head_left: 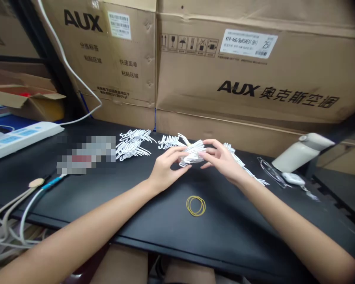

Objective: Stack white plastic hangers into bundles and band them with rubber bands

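Note:
Between my two hands is a bundle of thin white wire-like pieces with bent ends [193, 153]. My left hand [165, 167] grips its left side, thumb below and fingers above. On the right side, the curled fingers of my right hand [223, 159] close on the same bundle. A looped yellow rubber band [195, 206] lies on the table in front of my hands. More white pieces are heaped to the left [133, 144]. Another small pile [168, 141] sits just behind my left hand, and a row of them [245, 167] runs behind my right forearm.
Large cardboard boxes [254, 71] stand along the back of the black table [154, 221]. At the right are a pale bottle on its side [301, 152], glasses [272, 173] and a small white case [294, 179]. A power strip [26, 138] and cables occupy the left.

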The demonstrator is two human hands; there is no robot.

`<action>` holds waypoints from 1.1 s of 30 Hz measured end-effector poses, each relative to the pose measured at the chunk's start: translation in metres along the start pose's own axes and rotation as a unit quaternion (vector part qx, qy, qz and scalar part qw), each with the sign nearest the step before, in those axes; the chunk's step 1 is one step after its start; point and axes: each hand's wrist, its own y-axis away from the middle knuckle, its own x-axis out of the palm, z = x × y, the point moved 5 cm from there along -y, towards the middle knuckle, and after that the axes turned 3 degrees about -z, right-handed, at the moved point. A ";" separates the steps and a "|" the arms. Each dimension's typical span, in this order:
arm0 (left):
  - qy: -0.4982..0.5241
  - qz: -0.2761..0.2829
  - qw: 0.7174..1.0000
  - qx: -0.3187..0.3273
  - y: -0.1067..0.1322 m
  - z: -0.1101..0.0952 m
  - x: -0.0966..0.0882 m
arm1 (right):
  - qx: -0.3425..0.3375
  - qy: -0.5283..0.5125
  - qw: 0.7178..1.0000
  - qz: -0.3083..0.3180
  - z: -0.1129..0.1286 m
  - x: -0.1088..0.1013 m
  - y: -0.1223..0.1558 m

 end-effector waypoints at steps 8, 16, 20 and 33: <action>0.099 -0.119 0.986 -0.061 -0.001 0.001 -0.011 | -0.013 -0.079 0.997 -0.001 -0.004 0.000 -0.004; 0.299 0.223 0.873 -0.314 0.004 0.021 0.032 | -0.119 0.071 0.990 0.020 0.005 0.006 0.001; 0.302 0.189 0.880 -0.316 0.007 0.026 0.032 | -0.246 0.189 0.948 -0.075 0.018 0.002 0.011; 0.202 0.106 0.957 -0.176 0.001 0.023 0.022 | -0.356 0.337 0.869 -0.066 0.034 0.022 0.032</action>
